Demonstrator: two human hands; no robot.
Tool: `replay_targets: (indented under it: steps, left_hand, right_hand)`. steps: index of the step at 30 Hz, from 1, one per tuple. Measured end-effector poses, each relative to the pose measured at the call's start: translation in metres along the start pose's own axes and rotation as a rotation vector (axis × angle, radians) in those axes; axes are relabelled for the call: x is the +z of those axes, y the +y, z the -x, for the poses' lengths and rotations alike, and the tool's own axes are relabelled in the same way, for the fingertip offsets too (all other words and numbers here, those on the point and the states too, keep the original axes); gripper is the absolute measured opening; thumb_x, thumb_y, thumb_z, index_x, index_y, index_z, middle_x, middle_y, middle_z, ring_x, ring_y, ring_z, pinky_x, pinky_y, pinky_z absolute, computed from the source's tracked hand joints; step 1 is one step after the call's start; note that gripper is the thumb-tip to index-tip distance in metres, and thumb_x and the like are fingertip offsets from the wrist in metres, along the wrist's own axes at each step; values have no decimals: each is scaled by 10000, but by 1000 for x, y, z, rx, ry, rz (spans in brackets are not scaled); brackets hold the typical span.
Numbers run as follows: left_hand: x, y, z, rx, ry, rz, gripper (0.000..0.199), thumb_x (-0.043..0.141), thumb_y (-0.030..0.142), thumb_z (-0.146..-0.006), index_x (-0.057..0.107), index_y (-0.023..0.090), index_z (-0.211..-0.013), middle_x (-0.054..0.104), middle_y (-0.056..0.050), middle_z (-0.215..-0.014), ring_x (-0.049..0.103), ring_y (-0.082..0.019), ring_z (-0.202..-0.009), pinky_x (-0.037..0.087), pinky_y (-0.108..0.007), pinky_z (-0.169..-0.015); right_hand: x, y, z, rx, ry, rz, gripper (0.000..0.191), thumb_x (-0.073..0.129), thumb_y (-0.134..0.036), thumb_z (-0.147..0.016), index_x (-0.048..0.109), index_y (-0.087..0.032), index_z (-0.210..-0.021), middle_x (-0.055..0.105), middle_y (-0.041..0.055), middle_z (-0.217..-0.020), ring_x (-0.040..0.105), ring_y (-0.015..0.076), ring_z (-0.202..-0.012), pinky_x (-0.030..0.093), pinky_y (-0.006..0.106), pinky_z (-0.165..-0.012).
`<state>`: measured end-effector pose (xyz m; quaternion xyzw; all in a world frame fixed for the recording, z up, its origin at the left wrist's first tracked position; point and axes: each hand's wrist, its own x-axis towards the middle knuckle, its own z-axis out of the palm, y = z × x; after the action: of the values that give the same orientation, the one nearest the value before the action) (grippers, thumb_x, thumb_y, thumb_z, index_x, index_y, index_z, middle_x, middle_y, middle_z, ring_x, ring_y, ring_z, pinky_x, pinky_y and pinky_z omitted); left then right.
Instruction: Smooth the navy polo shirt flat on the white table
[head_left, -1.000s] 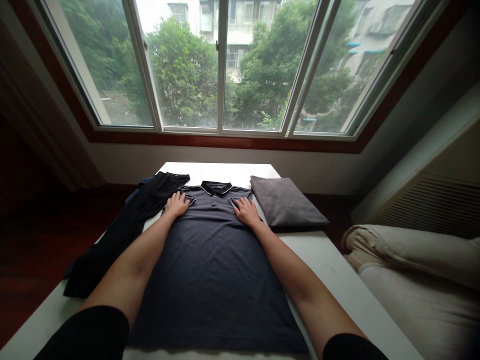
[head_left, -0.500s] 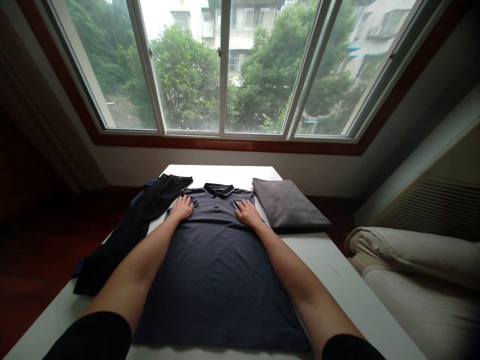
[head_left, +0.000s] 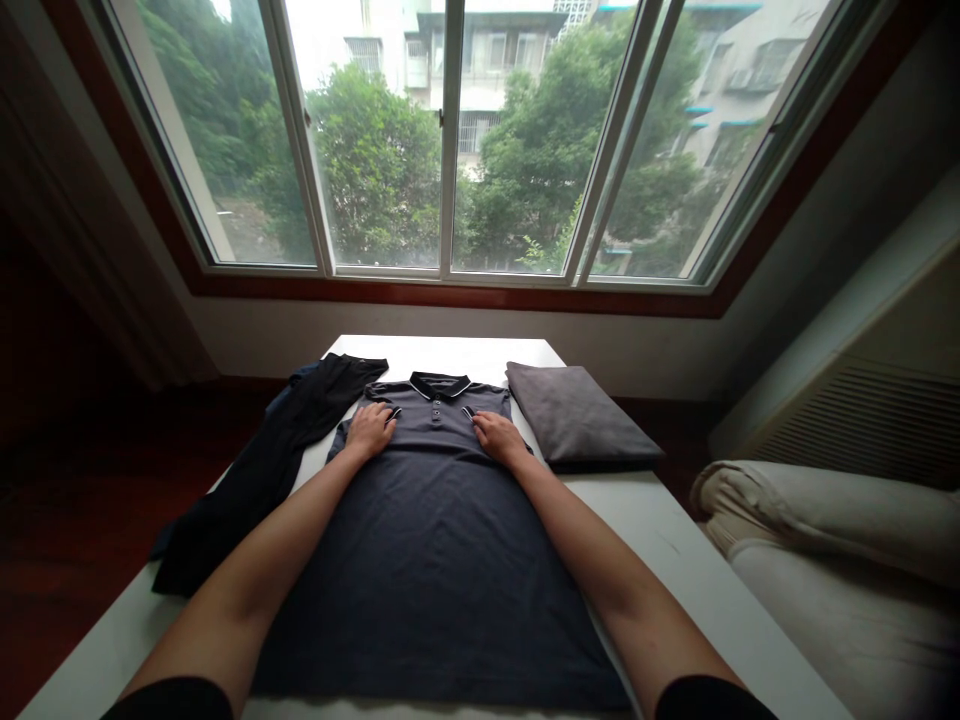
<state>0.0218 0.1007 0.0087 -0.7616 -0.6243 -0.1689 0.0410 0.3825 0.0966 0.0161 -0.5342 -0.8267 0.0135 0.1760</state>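
Note:
A dark grey polo shirt (head_left: 442, 560) lies spread front up on the white table, its black collar (head_left: 441, 385) at the far end. Both short sleeves are folded inward over the chest, their white-edged cuffs showing. My left hand (head_left: 371, 430) rests open on the left sleeve, fingers lying along the cloth beside the cuff. Over on the other sleeve, my right hand (head_left: 499, 437) lies open with its fingertips at the cuff, fingers slightly bent. The parts of the sleeves under the palms are hidden.
Dark garments (head_left: 277, 460) lie along the left edge of the white table (head_left: 637, 520). A folded grey cloth item (head_left: 577, 410) is at the back right. Beyond the table's right side are pale rolled cushions or bedding (head_left: 832, 520). A wide window (head_left: 450, 150) spans the far wall.
Both hands have slid a little nearer to me along the sleeves. The left has also shifted slightly right. The camera view has tilted up a little.

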Motion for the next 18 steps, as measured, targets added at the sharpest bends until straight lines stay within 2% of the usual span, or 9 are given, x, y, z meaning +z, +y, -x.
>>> replay_targets:
  steps: [4,9,12,15,18]
  left_hand:
    - [2,3,13,-49,-63,6,488,467,434,-1069,609,189,-1466,546,-130,-1578,462,-298,-1476,329,-450,-1235]
    - [2,9,21,-81,-91,22,535,446,464,-1085,520,204,-1546,435,-132,-1665,367,-316,-1546,244,-550,-1264]
    - [-3,11,15,-59,-84,39,550,445,476,-1084,495,215,-1564,396,-119,-1691,342,-295,-1562,251,-513,-1268]
    - [-6,14,4,-46,-142,49,582,433,503,-1081,455,225,-1593,349,-112,-1716,301,-283,-1585,267,-468,-1263]
    - [-3,18,-5,-26,-268,54,668,416,582,-1065,365,258,-1647,274,-101,-1747,236,-315,-1609,222,-553,-1269]
  right_hand:
    - [2,-3,-1,-13,5,34,372,489,-230,-1058,706,-236,-1360,639,82,-1488,599,245,-1360,429,359,-1182]
    - [5,0,-2,-91,-9,26,390,482,-282,-1071,682,-215,-1399,622,84,-1510,547,236,-1422,390,366,-1221]
    - [7,2,-3,-184,-66,23,440,475,-379,-1084,636,-229,-1466,565,76,-1570,461,243,-1498,339,396,-1261]
    - [9,5,-4,-196,-106,34,509,450,-454,-1091,578,-232,-1531,463,86,-1649,388,256,-1547,305,412,-1279]
    - [12,9,-7,-193,-145,32,578,444,-532,-1084,510,-256,-1588,370,79,-1702,339,269,-1572,265,428,-1295]
